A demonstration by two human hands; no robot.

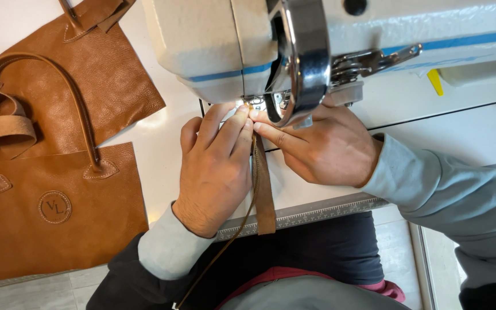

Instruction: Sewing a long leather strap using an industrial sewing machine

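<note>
leather strap [263, 189] running lengthwise toward needle, pinched by both hands' fingers [242, 123]

Strap [263, 189]: brown leather, matt, slightly napped face, stitched edge; thin brown cord [225, 252] beside it, smooth.

Bags [58, 212]: tan leather, pebbled grain, soft sheen, pale stitching at the handle tabs; round embossed stamp on the near one. Loose handle loops [4, 129] show a paler, suede-like underside.

Sewing machine [213, 40]: cream painted metal body, semi-gloss, faintly textured. Hand wheel [308, 63]: polished chrome, mirror-bright. Lever [374, 57]: bare bright metal.

Table [162, 143]: white laminate, smooth, low gloss; metal ruler strip [322, 212] along the front edge, dull grey.

Sleeves [426, 189]: pale grey knit cloth, matt, soft.
</note>
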